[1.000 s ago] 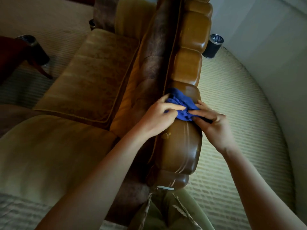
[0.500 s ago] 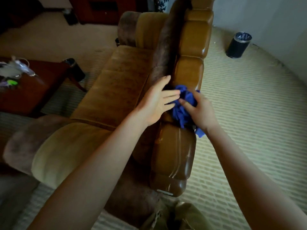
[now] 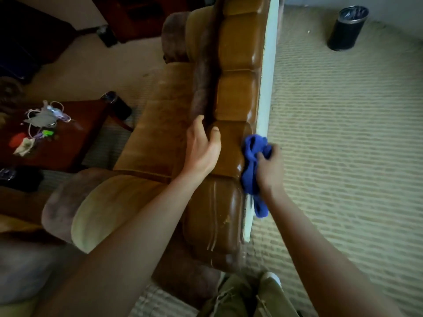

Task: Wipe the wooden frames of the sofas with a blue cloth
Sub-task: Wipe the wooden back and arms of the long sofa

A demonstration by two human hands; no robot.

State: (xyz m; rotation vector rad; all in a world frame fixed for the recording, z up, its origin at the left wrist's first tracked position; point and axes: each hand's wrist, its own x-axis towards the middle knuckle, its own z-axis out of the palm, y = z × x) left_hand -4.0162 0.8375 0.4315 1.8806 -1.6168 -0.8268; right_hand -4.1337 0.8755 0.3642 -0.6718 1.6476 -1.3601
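Sofa (image 3: 160, 124) fills centre, wooden frame (image 3: 235, 99) running glossy along backrest top, seat cushion to its left. Carpet (image 3: 343, 156) on right, dark bin (image 3: 347, 28) far corner. Red-brown table (image 3: 75, 143) on left, cluttered with small items. Your left hand (image 3: 202, 149) rests on frame top, fingers loosely curled over edge, holding nothing. Your right hand (image 3: 269, 170) grips bunched blue cloth (image 3: 251, 161), pressed against frame's outer edge, tail hanging down.

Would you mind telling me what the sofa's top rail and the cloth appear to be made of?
Top rail: probably varnished wood, glossy brown, with light glints and pale scratches; coated leather can't be excluded. Blue cloth: soft matte fabric, bunched and drooping in the right hand.
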